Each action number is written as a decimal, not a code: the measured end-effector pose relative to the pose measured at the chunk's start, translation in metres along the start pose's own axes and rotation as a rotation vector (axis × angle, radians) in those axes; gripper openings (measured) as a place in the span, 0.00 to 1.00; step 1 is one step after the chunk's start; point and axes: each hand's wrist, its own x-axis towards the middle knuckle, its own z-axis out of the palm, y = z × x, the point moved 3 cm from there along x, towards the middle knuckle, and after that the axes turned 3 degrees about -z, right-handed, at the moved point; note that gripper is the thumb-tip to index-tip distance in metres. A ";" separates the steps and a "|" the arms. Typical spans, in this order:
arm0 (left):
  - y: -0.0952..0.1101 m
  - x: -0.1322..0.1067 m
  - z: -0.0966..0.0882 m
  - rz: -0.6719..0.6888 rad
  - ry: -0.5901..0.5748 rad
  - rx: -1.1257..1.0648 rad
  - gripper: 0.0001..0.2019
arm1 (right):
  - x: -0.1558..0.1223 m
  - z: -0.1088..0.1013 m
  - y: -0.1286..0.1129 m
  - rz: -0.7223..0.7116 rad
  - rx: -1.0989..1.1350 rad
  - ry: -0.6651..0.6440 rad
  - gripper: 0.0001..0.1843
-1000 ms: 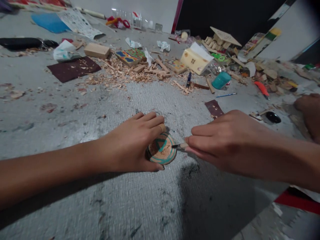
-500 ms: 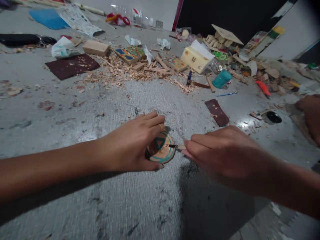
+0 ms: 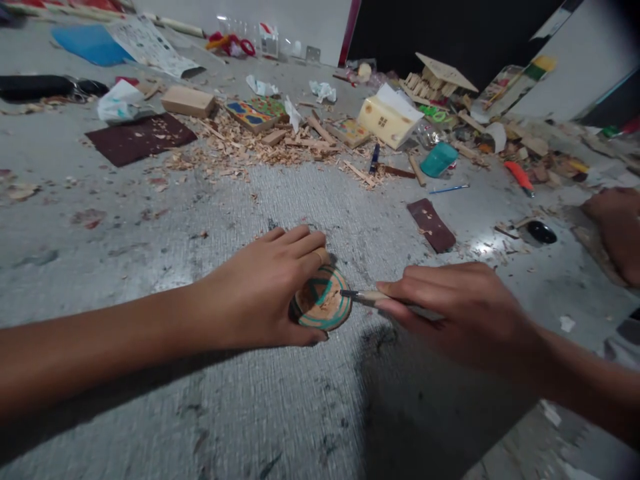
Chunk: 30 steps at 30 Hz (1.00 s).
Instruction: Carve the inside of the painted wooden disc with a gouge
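Note:
A round wooden slice (image 3: 324,303) with a teal ring and a teal triangle painted on it lies on the grey floor. My left hand (image 3: 260,293) grips its left side and far edge, fingers curled over the rim. My right hand (image 3: 460,313) pinches a thin paintbrush (image 3: 361,296) with a pale handle. The brush's dark tip touches the right side of the slice. Part of the slice is hidden under my left fingers.
Wood shavings (image 3: 250,147), painted wooden blocks (image 3: 253,113), a small wooden house (image 3: 387,120), a teal object (image 3: 439,160) and sandpaper sheets (image 3: 140,137) litter the far floor. A dark sandpaper strip (image 3: 431,225) lies beyond my right hand. Another person's hand (image 3: 617,227) rests at the right edge.
My right hand has slid back to the right and lower, showing more of the brush handle. The left hand and the slice have stayed put.

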 end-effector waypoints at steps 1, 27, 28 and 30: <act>0.000 0.000 0.000 0.003 -0.005 -0.001 0.34 | 0.003 -0.003 0.002 -0.036 -0.040 -0.033 0.20; -0.001 0.000 -0.004 -0.019 -0.016 -0.031 0.33 | -0.010 0.043 0.005 0.047 0.181 0.215 0.14; -0.002 0.000 -0.004 -0.027 -0.018 -0.030 0.34 | -0.008 0.041 0.007 0.074 0.215 0.204 0.13; -0.003 0.001 -0.002 -0.029 -0.032 -0.035 0.34 | -0.002 0.033 0.013 0.112 0.292 0.156 0.10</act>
